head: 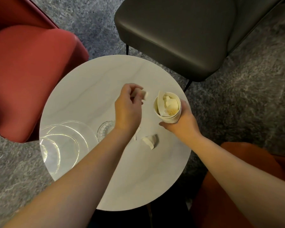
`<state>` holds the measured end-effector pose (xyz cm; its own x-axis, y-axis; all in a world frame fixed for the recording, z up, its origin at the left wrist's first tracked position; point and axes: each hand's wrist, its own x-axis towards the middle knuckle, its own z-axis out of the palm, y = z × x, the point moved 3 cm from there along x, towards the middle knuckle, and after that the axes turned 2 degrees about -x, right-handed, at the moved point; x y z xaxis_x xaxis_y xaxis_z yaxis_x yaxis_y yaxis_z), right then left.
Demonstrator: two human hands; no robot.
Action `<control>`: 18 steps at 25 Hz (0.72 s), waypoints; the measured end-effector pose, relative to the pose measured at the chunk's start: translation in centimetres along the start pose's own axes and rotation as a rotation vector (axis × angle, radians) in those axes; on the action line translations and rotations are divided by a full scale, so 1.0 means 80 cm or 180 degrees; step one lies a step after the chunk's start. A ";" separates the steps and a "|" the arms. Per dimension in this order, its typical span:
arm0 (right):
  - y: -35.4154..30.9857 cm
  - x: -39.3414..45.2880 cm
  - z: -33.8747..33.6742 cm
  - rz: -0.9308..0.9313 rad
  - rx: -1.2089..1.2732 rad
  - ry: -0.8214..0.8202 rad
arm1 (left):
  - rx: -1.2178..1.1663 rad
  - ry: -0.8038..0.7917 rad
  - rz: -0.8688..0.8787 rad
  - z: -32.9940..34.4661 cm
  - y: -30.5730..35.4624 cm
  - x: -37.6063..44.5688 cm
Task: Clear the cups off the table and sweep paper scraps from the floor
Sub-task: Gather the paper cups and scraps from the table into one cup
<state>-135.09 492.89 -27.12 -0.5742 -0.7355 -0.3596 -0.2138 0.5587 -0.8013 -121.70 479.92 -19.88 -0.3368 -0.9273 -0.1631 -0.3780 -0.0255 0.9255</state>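
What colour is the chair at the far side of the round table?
Dark grey, almost black, with thin black legs; the chair shows clearly in the head view.

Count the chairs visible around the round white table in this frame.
3. A red upholstered chair at the upper left, a dark grey padded chair at the top, and an orange chair at the lower right, partly hidden by the right forearm. More may sit outside view.

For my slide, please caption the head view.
Left hand pinches a paper scrap; right hand holds stacked paper cups over round table.
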 end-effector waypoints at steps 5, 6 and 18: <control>0.006 0.000 0.013 0.0063 0.0188 -0.0184 | 0.0480 -0.0965 0.0258 0.017 0.045 -0.021; 0.005 -0.001 0.012 0.0028 0.0130 -0.0151 | 0.0431 -0.1092 0.0173 0.017 0.040 -0.018; 0.017 -0.034 -0.007 0.0112 -0.0029 0.0060 | 0.3705 -0.1648 0.0331 -0.004 -0.130 -0.009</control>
<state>-134.27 495.84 -26.94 -0.5963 -0.7080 -0.3784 -0.2003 0.5877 -0.7839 -117.29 480.73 -29.28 -0.6061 -0.6454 -0.4648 -0.7702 0.6221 0.1406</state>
